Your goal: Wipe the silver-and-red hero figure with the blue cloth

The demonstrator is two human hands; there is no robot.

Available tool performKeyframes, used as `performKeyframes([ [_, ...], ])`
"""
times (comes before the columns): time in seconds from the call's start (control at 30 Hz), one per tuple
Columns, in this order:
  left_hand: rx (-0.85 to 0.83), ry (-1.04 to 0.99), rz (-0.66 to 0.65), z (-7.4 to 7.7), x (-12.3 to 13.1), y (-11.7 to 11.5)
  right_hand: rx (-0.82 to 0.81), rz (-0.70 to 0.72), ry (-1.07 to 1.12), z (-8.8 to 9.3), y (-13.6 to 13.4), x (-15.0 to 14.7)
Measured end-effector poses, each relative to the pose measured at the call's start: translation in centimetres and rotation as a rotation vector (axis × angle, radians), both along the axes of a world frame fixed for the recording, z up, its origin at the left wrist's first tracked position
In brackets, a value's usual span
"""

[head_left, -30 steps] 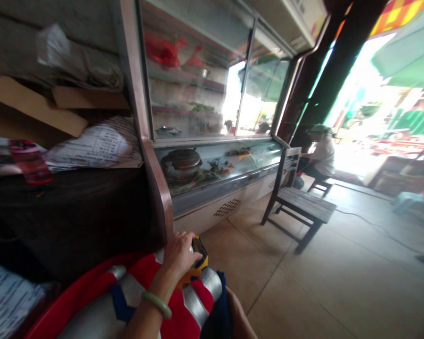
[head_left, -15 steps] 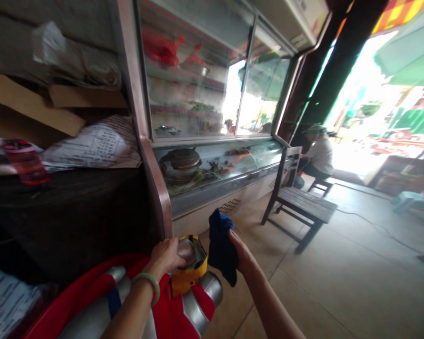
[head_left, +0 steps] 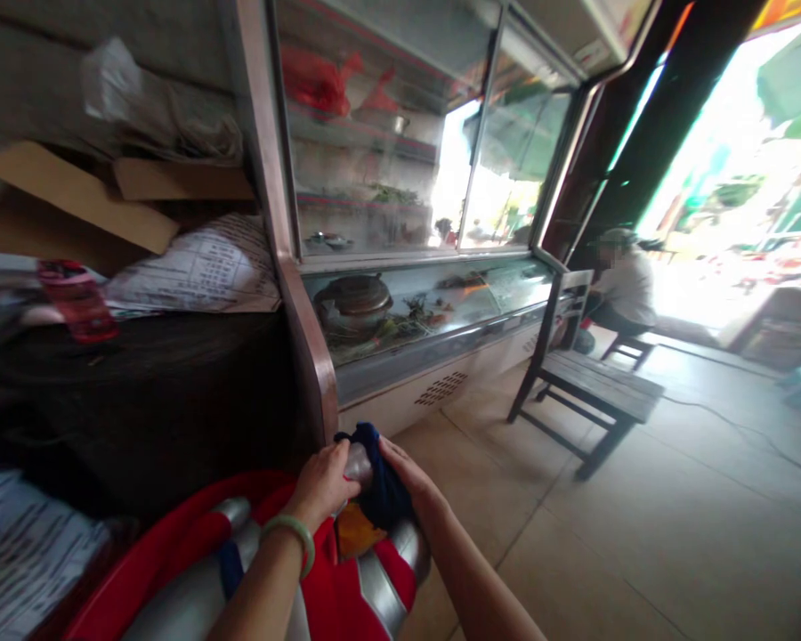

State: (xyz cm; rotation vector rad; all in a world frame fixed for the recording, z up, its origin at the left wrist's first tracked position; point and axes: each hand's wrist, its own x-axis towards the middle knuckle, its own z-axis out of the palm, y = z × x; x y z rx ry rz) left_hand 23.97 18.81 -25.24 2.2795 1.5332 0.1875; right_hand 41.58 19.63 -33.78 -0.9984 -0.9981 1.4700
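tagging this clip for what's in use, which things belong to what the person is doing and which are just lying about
In hand: left grip, closed on the silver round part; right grip, pressing the blue cloth against it; red and silver figure beneath.
Lying about: wooden bench; display fridge; cardboard; printed papers; a seated person beyond.

Bottom centre of the frame: a dark blue cloth (head_left: pixel 382 488), a silver knob (head_left: pixel 359 463) and a yellow-orange patch (head_left: pixel 357 531). The toy body (head_left: pixel 337 596) below them is red with silver bands and a blue patch. The bangle (head_left: pixel 295 536) is pale green. Upper centre, the bags (head_left: pixel 317 78) are red. At left, white paper (head_left: pixel 200 267) carries black print. The bench (head_left: pixel 594 392) at right is dark brown.
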Motion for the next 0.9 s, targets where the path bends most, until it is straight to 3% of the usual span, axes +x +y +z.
performKeyframes([
  [0.2,-0.036,-0.046,-0.032,-0.4,0.2,-0.2,0.018,-0.092,-0.213,1.2,0.2,-1.2],
  [0.4,-0.082,-0.065,-0.015,-0.7,-0.2,-0.5,0.045,-0.232,-0.342,1.1,-0.3,-2.1],
  [0.57,-0.06,-0.052,0.019,0.7,0.4,-1.9,0.037,-0.304,-0.346,1.3,-1.2,-1.7],
  [0.73,-0.016,-0.11,0.125,3.7,1.6,-5.7,0.072,-0.44,-0.381,3.0,-1.8,-0.4],
  [0.9,-0.103,-0.224,0.112,5.8,1.5,-12.6,0.187,-0.486,-0.445,7.3,-1.2,0.2],
])
